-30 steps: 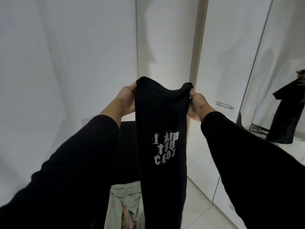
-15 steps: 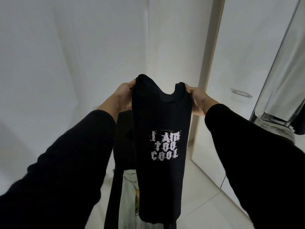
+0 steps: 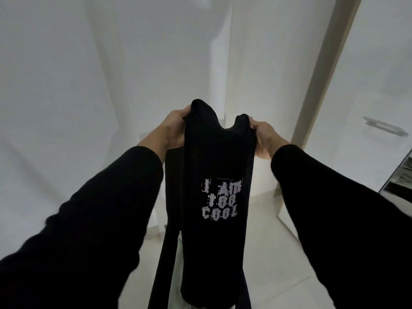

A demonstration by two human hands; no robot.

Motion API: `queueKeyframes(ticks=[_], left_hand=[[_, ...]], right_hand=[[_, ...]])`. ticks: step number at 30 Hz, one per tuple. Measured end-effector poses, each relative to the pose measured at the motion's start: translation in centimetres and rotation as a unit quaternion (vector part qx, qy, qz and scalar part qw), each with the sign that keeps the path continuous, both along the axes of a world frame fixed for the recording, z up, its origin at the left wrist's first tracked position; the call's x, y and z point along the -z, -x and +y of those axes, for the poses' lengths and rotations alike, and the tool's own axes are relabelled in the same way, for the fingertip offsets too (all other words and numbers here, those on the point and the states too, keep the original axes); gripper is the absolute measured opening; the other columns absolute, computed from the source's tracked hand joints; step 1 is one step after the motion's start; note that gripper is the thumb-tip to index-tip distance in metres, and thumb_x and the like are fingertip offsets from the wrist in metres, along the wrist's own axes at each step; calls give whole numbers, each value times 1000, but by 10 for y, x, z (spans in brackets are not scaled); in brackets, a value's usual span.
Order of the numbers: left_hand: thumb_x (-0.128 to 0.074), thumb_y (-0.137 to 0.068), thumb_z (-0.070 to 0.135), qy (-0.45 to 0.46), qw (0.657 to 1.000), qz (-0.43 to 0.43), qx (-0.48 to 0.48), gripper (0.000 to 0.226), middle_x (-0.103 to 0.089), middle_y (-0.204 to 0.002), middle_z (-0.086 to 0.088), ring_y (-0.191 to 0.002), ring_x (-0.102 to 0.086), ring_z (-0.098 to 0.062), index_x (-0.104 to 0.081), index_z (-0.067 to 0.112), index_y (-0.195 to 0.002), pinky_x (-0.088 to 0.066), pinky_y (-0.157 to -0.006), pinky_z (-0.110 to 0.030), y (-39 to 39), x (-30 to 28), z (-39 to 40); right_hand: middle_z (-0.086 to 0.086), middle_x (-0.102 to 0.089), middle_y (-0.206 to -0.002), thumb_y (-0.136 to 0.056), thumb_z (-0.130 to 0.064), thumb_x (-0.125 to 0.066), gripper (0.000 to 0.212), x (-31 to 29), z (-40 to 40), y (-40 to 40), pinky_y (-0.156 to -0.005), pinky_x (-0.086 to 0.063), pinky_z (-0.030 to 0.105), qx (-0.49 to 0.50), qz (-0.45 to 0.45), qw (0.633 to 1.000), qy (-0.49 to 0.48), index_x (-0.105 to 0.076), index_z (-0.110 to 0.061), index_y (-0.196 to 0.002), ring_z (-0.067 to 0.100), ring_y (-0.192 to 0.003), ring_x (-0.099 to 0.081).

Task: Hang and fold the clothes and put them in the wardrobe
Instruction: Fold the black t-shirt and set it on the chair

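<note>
Black shirt point(image 3: 214, 219) hangs in the air between the two hands, folded into a long narrow strip that drops down toward the floor point(image 3: 278, 253). It carries pale letters that read "I AM TOO COOL" on its front. No counter or other surface carries it; only the hands hold it up. Behind it stand white wardrobe doors point(image 3: 367, 74), and one of them at the right has a metal handle point(image 3: 384, 129). The floor below is of light tiles. A thin dark part of the cloth hangs separately on the left side of the strip.

Both arms are stretched forward in black sleeves point(image 3: 100, 219). The left hand point(image 3: 176, 128) grips the top left corner of the shirt, with its fingers curled over the edge. The right hand point(image 3: 262, 137) grips the top right corner in the same way, its fingers closed around the cloth. The top edge sags a little between the two hands.
</note>
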State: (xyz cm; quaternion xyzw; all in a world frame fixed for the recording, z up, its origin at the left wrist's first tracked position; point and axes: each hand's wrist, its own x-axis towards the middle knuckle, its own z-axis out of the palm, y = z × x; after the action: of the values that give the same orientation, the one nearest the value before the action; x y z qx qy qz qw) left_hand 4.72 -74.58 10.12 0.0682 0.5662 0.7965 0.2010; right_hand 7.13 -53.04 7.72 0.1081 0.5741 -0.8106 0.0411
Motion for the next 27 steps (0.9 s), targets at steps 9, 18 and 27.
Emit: queueKeyframes(ticks=[9,18,27], left_hand=[[-35,-101,34,21,997,9,-67,37,-67,-55,2,-48,-65,-11,-60,11,-85,-49,-43,-17,70,-24,5],[-38,-100,32,42,998,-27,-30,33,-70,-65,3,-64,-67,-12,-63,17,-84,-52,-55,-22,33,21,0],[-41,-99,29,124,978,-155,61,33,-68,-68,0,-70,-62,-15,-65,19,-79,-48,-71,-30,-116,178,-22]], right_hand=[[9,-66,-96,-101,-40,-39,40,-27,-4,94,-65,-56,30,-63,33,997,-3,-62,-8,-110,22,-82,-66],[9,-67,-97,-101,-40,-38,40,18,-17,54,-68,-55,30,-65,-1,998,-3,-64,-9,-102,22,-85,-65],[14,-63,-120,-99,-39,-41,44,180,-44,-111,-86,-49,36,-69,-215,974,7,-58,-6,-125,28,-105,-60]])
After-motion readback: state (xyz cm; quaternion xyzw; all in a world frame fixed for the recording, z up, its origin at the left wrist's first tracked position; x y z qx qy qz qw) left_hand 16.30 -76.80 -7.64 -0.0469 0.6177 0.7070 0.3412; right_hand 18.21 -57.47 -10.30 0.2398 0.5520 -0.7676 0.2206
